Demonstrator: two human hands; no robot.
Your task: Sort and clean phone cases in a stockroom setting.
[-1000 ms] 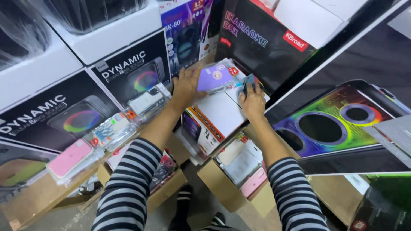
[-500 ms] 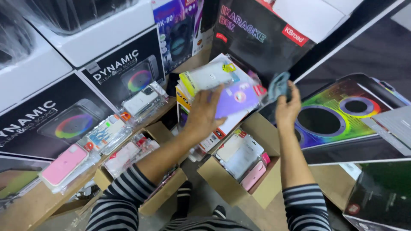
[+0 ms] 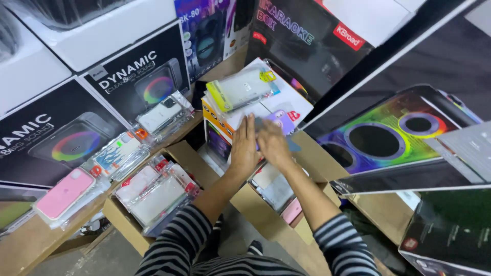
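Electronics shop stockroom, stacked speaker boxes (image 3: 138,76), cardboard cartons (image 3: 266,214) of packaged phone cases (image 3: 64,193)

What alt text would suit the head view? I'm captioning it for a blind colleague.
A person in striped sleeves presses the left hand and right hand together over a purple phone case on a white box. Below sit open cardboard boxes of packaged cases; large speaker cartons surround them.

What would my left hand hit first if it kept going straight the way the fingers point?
Probably the clear-packed phone case with the yellow edge atop the stack; the left hand points up toward it, though depth is unclear.
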